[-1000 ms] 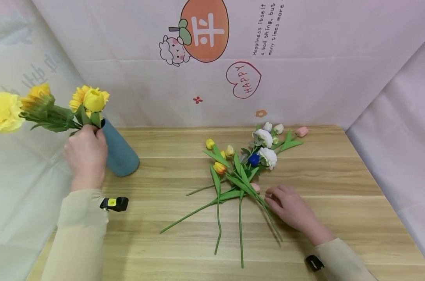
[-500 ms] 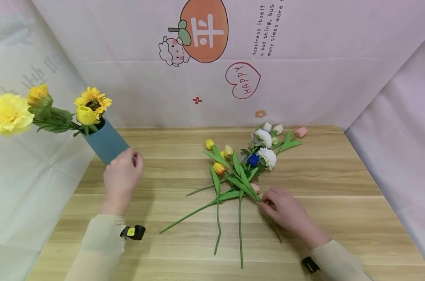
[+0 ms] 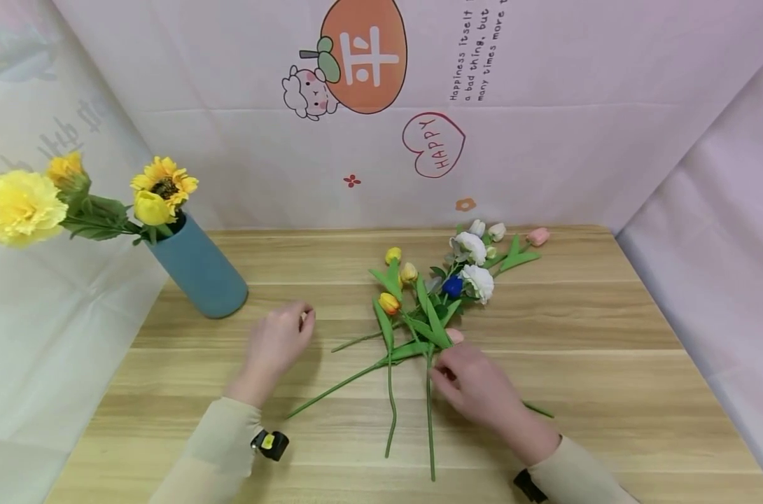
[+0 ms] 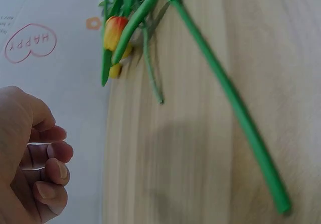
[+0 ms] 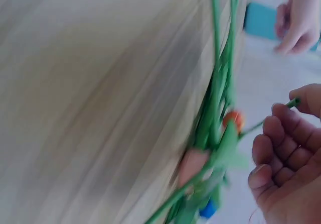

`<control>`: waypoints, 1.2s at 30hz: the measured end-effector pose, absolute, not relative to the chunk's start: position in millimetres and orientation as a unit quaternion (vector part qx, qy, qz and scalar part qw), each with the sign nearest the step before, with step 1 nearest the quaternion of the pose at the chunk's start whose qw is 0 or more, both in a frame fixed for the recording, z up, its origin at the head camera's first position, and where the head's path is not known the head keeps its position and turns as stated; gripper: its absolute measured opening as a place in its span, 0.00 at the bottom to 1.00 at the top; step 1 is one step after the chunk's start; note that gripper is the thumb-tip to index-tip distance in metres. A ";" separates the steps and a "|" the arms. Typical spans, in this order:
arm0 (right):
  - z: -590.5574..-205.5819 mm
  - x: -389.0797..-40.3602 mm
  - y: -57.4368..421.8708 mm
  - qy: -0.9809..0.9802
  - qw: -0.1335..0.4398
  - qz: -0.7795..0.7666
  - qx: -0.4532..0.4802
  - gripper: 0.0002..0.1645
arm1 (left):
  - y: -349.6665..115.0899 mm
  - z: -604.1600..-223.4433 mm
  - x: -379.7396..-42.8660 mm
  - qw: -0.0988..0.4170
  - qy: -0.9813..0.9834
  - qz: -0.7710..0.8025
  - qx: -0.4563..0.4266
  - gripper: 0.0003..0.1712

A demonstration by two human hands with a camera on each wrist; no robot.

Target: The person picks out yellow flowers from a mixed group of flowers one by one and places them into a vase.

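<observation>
My left hand (image 3: 277, 343) hovers over the table between the vase and the loose flowers, fingers loosely curled around nothing. In the right wrist view, thumb and forefinger of my right hand (image 5: 288, 158) pinch a thin green tulip stem (image 5: 253, 127) near its cut end. The head view has that hand (image 3: 479, 385) just right of the crossed stems; which bloom the pinched stem carries is unclear. Yellow tulips (image 3: 393, 255), an orange tulip (image 3: 389, 303), a blue bud (image 3: 453, 285) and white blooms (image 3: 479, 283) lie in the pile. A pink bloom (image 3: 454, 337) is partly covered.
A blue vase (image 3: 205, 280) stands at the back left, holding a sunflower (image 3: 165, 185), a yellow tulip (image 3: 152, 208) and a yellow carnation-like bloom (image 3: 21, 208) leaning left. A pink tulip (image 3: 537, 236) lies back right. White printed cloth (image 3: 262, 168) hangs behind the wooden table (image 3: 608, 336).
My left hand has left the flowers at the vase mouth and come right, toward the table's middle. My right hand has taken a tulip stem and moved left; a yellow tulip head shifted slightly right.
</observation>
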State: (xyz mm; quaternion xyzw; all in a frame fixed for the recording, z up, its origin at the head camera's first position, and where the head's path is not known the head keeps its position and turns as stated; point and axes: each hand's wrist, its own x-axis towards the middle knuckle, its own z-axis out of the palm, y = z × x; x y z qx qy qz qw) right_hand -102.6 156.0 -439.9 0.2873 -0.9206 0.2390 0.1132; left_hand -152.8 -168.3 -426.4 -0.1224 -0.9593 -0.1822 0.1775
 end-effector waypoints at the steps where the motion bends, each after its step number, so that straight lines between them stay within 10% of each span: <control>1: -438.7 -100.9 150.1 -0.922 0.103 0.243 0.284 0.11 | -165.0 -428.6 -152.5 0.168 -0.961 -0.180 -0.125 0.05; 19: -443.6 -98.5 131.0 -0.897 0.027 0.249 0.364 0.10 | -119.4 -451.3 -146.0 0.052 -0.964 -0.219 -0.144 0.08; 36: -438.8 -125.8 190.3 -0.946 0.086 0.186 0.253 0.18 | -69.2 -445.6 -143.4 0.009 -0.955 -0.199 -0.220 0.28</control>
